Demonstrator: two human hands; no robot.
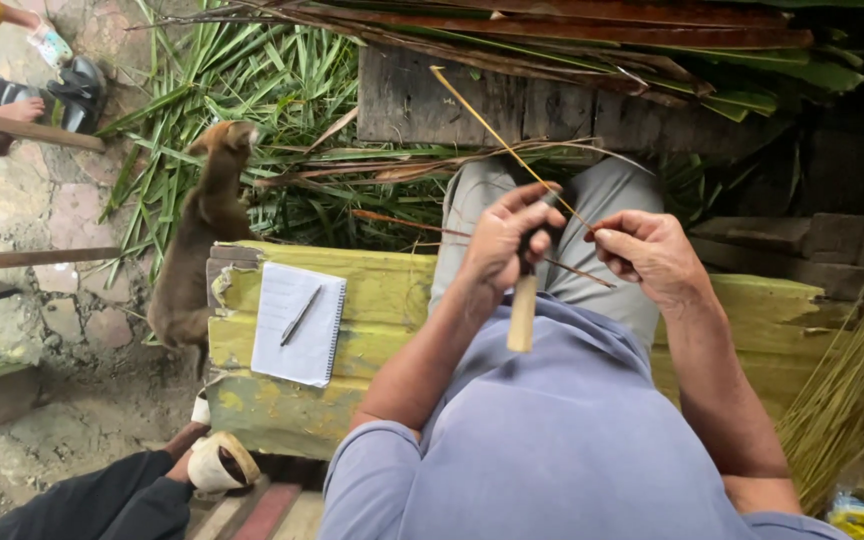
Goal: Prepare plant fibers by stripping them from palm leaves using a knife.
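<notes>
Over my lap at the yellow worktop's (382, 290) far edge, my left grip (497, 245) is closed on a wooden-handled knife (524, 300) while my right grip (647, 255) pinches a thin leaf rib (497, 135).

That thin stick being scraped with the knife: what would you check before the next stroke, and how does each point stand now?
1. Left hand grips the knife by its pale handle: ok.
2. Right hand pinches the thin stick: ok.
3. Blade meets stick: cannot tell, fingers hide it.
4. Fingers clear of the edge: cannot tell.
5. Dog away from the hands: ok.
6. Notebook and pen out of the way: ok.
</notes>
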